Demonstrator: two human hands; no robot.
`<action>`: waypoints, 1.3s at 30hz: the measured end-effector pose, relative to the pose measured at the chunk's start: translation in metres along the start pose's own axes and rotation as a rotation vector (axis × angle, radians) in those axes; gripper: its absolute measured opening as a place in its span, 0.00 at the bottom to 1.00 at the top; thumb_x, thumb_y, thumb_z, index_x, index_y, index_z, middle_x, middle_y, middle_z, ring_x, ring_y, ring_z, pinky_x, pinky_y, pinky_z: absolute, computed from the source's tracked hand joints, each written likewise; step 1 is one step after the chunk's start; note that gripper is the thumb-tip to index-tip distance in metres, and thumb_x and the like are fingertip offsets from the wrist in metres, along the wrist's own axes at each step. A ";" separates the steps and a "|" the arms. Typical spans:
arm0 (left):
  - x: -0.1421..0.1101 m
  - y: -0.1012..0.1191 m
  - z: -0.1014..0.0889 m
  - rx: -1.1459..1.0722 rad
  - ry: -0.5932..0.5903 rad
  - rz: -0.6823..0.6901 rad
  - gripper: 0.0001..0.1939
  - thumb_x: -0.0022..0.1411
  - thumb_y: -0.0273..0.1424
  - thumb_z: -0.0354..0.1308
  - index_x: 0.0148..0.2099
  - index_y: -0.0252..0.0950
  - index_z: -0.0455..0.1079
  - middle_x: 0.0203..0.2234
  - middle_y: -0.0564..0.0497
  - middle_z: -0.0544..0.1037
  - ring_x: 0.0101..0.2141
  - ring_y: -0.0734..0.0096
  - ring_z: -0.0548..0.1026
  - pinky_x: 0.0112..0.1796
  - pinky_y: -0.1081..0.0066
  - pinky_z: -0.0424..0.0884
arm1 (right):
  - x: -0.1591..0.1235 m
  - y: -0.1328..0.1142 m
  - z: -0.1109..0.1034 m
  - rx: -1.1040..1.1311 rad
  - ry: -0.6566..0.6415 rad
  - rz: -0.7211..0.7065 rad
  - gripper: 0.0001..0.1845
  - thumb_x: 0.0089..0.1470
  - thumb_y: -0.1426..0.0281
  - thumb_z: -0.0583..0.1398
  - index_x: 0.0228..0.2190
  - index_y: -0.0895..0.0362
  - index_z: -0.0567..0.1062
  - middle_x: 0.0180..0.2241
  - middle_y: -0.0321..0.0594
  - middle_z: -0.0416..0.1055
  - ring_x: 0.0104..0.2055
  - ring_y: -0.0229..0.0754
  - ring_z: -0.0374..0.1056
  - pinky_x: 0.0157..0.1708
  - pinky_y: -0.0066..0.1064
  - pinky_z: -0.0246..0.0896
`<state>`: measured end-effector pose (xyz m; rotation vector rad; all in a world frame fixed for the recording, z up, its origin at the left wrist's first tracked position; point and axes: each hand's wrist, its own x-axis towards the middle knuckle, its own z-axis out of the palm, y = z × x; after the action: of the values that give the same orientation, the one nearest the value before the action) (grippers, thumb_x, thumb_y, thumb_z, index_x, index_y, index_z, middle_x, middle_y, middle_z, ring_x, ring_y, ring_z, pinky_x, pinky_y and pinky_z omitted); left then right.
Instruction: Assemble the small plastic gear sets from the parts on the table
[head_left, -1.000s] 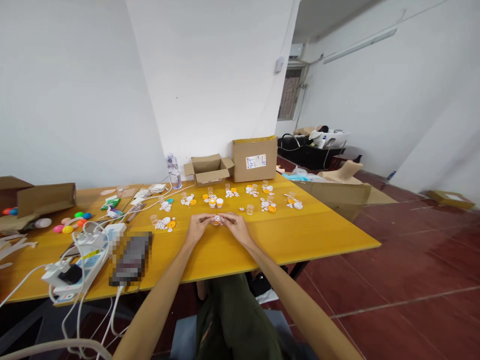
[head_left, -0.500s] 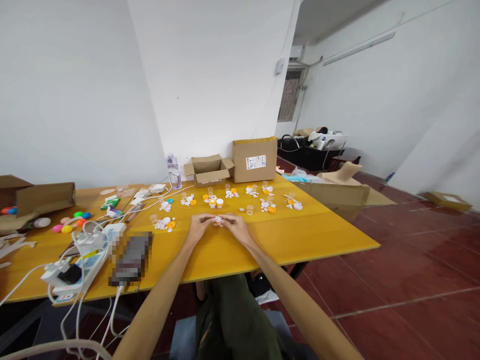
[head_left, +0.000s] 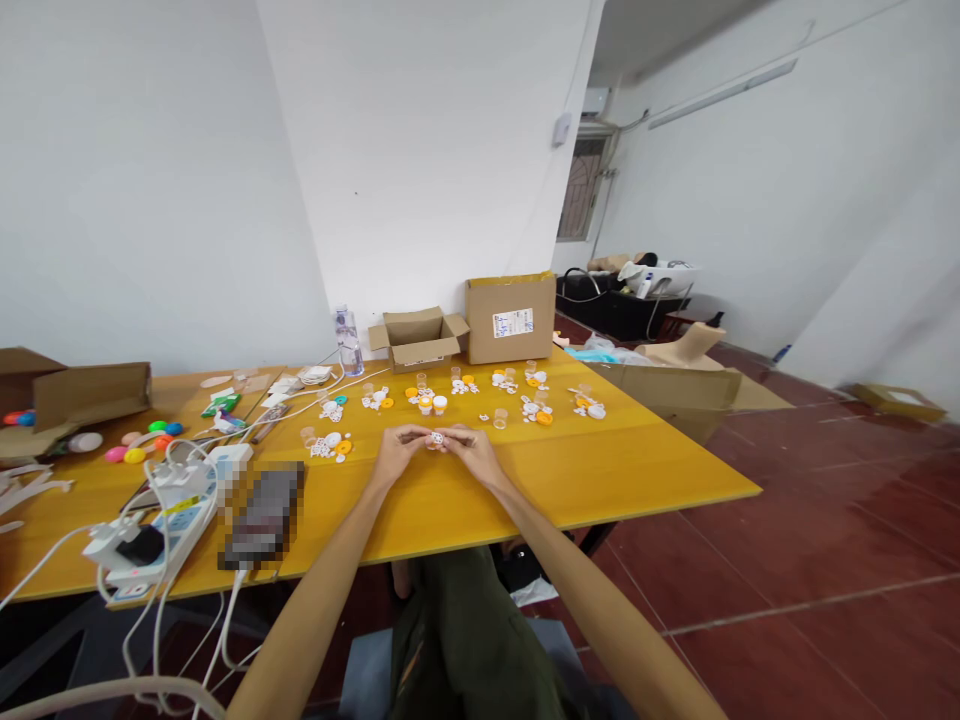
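Both my left hand and my right hand are closed around a small white openwork plastic piece, held between their fingertips just above the table. The piece is round with spokes, like a little wheel; what lies beneath it is mostly covered by my fingers. Just beyond my hands stand two small lidded jars, one with an orange lid and one with a white lid. A clear cup stands to the right of them, with small white bits beside it.
Several clusters of clear cups, white pieces and orange rings spread over the yellow table. An open carton and a closed carton stand at the back. On the left lie a power strip, cables, a blurred-out dark device and coloured balls.
The white piece has turned slightly between my fingertips, so its spokes face me more. My arms have hardly moved, and the view has shifted only a little.
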<state>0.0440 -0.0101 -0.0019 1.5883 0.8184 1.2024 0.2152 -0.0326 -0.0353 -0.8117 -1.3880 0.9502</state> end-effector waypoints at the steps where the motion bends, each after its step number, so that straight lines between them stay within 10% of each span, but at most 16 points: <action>1: 0.000 -0.001 0.000 -0.001 -0.001 -0.002 0.08 0.44 0.34 0.71 0.25 0.36 0.78 0.24 0.49 0.83 0.30 0.61 0.81 0.38 0.65 0.77 | 0.000 0.001 0.000 -0.001 0.000 -0.001 0.19 0.46 0.51 0.68 0.34 0.51 0.84 0.32 0.40 0.79 0.33 0.44 0.74 0.40 0.39 0.72; 39: -0.003 0.004 0.000 -0.022 -0.065 -0.043 0.13 0.42 0.39 0.73 0.26 0.36 0.78 0.23 0.49 0.82 0.30 0.60 0.81 0.37 0.65 0.77 | -0.002 -0.009 -0.001 0.004 0.000 0.032 0.15 0.44 0.55 0.69 0.32 0.50 0.85 0.33 0.40 0.80 0.36 0.46 0.74 0.41 0.39 0.71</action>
<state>0.0432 -0.0141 0.0005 1.5754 0.7915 1.1201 0.2166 -0.0381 -0.0277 -0.8332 -1.3765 0.9772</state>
